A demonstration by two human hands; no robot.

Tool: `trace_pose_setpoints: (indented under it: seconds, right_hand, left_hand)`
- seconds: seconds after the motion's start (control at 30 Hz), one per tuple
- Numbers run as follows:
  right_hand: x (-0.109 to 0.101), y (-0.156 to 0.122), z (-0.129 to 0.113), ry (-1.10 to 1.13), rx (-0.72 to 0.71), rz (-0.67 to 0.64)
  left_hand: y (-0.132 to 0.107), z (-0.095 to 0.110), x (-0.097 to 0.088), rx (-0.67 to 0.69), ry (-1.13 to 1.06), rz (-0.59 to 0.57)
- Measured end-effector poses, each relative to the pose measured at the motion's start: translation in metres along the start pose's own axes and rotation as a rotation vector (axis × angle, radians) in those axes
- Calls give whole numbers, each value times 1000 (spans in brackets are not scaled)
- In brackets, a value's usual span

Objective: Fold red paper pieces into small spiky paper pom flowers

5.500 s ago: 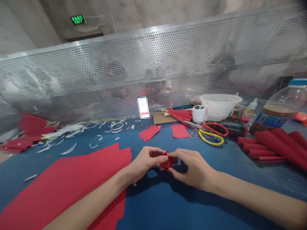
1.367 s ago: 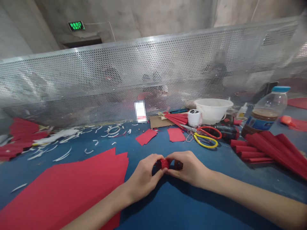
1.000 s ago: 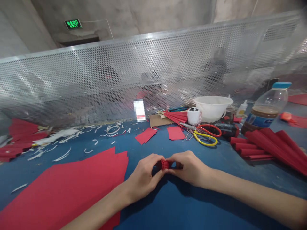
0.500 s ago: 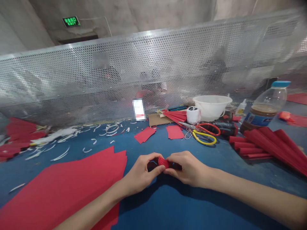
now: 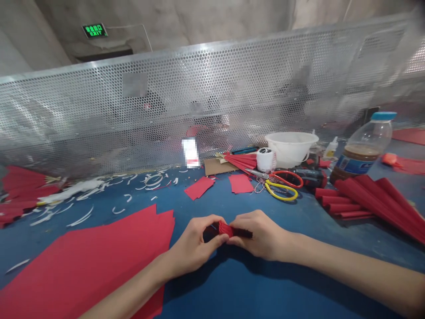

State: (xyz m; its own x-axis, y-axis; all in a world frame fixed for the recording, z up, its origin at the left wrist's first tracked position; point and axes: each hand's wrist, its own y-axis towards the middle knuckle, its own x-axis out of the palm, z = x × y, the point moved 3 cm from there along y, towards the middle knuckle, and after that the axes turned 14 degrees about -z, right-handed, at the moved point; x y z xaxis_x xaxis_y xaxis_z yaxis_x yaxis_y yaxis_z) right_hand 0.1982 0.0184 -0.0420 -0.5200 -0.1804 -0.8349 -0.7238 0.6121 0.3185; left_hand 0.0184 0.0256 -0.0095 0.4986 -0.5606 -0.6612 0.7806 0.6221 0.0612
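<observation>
A small pleated strip of red paper (image 5: 227,230) is pinched between my two hands above the blue tabletop (image 5: 212,283). My left hand (image 5: 195,238) grips its left end, and my right hand (image 5: 257,235) grips its right end, with the fingers partly hiding it. My left forearm lies across a stack of red paper sheets (image 5: 89,261), which spreads out just left of that hand.
Beyond my hands lie two red paper rectangles (image 5: 199,188), red- and yellow-handled scissors (image 5: 282,186), a white bowl (image 5: 290,148) and a brown-filled plastic bottle (image 5: 360,155). Folded red fans (image 5: 365,199) lie at right. White paper scraps (image 5: 83,190) litter the table before a perforated metal screen (image 5: 199,88).
The red paper has gone from a small loose fold to a tighter, longer pleated strip between my fingers. My hands have drawn slightly apart, and the view has shifted a little.
</observation>
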Motion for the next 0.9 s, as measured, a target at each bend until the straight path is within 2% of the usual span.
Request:
trace_pose_setpoints:
  seconds: [0.4,0.63,0.9]
  right_hand:
    - [-2,1,-4,-34,31,-30]
    - [-9,3,-10,-108,159,-58]
    - [-7,2,-6,-145,109,-29]
  left_hand:
    - [-2,-4,0,0,31,-6]
    - [-1,-4,1,12,-17,-31]
    - [1,1,1,0,-28,-11]
